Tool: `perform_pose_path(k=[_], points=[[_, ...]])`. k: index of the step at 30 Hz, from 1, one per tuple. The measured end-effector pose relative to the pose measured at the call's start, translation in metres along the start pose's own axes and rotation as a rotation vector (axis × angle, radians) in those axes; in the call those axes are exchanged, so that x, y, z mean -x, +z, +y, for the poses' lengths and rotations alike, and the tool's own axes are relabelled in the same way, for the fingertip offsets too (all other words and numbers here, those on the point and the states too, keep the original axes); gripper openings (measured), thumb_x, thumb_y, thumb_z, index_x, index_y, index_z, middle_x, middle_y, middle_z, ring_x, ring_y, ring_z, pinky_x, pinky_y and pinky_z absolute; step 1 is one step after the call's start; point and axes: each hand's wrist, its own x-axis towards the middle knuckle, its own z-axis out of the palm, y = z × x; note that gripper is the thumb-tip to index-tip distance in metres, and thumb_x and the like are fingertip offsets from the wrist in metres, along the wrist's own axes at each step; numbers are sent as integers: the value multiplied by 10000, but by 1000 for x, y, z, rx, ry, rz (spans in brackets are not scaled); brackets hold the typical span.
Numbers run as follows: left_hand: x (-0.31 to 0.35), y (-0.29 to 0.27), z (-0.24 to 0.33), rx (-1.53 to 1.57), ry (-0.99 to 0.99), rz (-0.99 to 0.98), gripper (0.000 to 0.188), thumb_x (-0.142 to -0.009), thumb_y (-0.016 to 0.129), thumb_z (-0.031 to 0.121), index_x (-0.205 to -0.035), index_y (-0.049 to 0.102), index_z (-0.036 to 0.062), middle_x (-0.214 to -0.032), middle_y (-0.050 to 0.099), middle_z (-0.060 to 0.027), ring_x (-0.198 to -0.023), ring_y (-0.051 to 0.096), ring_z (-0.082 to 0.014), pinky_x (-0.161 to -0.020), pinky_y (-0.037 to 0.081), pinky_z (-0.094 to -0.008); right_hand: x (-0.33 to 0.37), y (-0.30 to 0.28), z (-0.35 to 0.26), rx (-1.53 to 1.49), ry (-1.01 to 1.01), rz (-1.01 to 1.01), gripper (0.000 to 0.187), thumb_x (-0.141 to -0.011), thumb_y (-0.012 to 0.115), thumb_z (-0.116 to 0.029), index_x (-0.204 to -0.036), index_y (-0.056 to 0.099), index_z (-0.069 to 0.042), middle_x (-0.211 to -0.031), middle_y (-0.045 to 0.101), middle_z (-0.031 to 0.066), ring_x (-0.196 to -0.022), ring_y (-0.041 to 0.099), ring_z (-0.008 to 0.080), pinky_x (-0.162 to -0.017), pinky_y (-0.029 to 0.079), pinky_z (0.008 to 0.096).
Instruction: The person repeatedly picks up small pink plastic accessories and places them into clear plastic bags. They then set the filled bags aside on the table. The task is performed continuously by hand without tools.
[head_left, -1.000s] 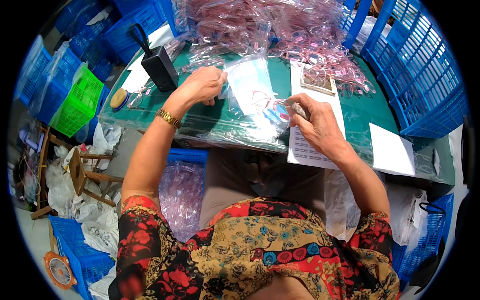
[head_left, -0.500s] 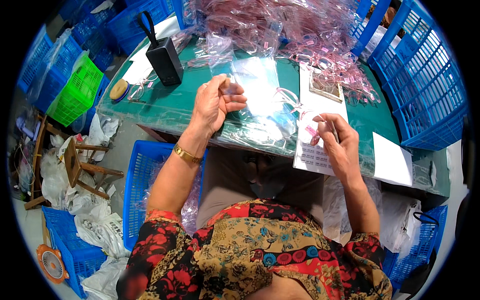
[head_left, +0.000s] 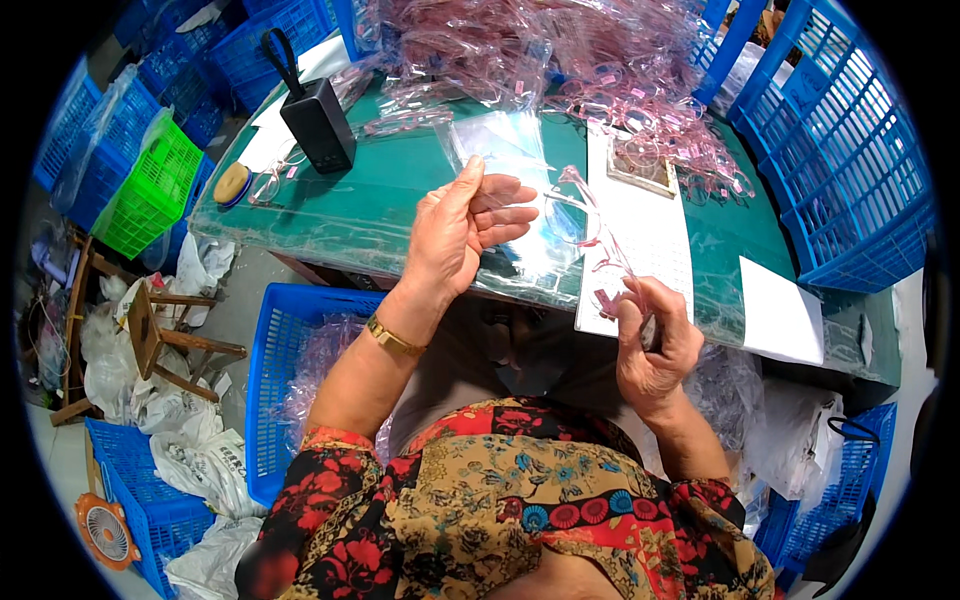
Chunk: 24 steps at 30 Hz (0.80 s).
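The right hand [head_left: 657, 347] pinches pink-framed glasses [head_left: 606, 250] at the front edge of a green desk [head_left: 350, 212]; the left hand [head_left: 458, 228] hovers nearby, fingers parted. Plastic-wrapped eyewear [head_left: 460, 45] heaps the far edge, a blue crate [head_left: 868, 262] the right; a wooden stool [head_left: 145, 325] stands leftward.

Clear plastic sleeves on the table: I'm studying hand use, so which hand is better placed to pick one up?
Probably the left: the left hand is open, seems empty and is close to the clear plastic sleeves, while the right hand is farther off and holds pink glasses.
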Motion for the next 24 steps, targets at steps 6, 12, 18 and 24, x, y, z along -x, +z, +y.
perform_pose_path(k=[6, 12, 18, 24], points=[[5, 7, -5, -84, 39, -31, 470, -993, 466, 373, -1062, 603, -72, -986, 674, -214, -839, 705, -272, -681, 608, -322, 3, 5, -1, -11, 49, -41, 288, -798, 691, 42, -1067, 591, 20, -799, 661, 107, -650, 658, 156, -585, 493, 239], [3, 1, -2, -79, 100, 21, 488, -995, 458, 378, -1085, 595, -81, -1025, 665, -231, -862, 702, -265, -707, 602, -298, 1, 2, -7, 50, -15, -35, 295, -792, 692, 48, -1068, 591, 20, -819, 663, 114, -653, 659, 158, -586, 491, 241], [5, 6, -9, -145, 80, -93, 488, -1015, 410, 369, -1123, 581, -75, -1012, 672, -195, -874, 700, -259, -718, 593, -305, 1, 4, -6, -28, 121, -122, 295, -821, 676, 37, -1099, 580, 19, -822, 665, 100, -675, 651, 136, -620, 492, 239], [8, 17, -11, -130, 56, -197, 482, -1018, 390, 381, -1207, 540, -37, -1054, 668, -188, -919, 691, -234, -736, 592, -307, -1, 9, -8, -299, 308, -141, 438, -889, 611, 15, -1300, 459, 11, -759, 650, 89, -682, 625, 109, -607, 477, 235]])
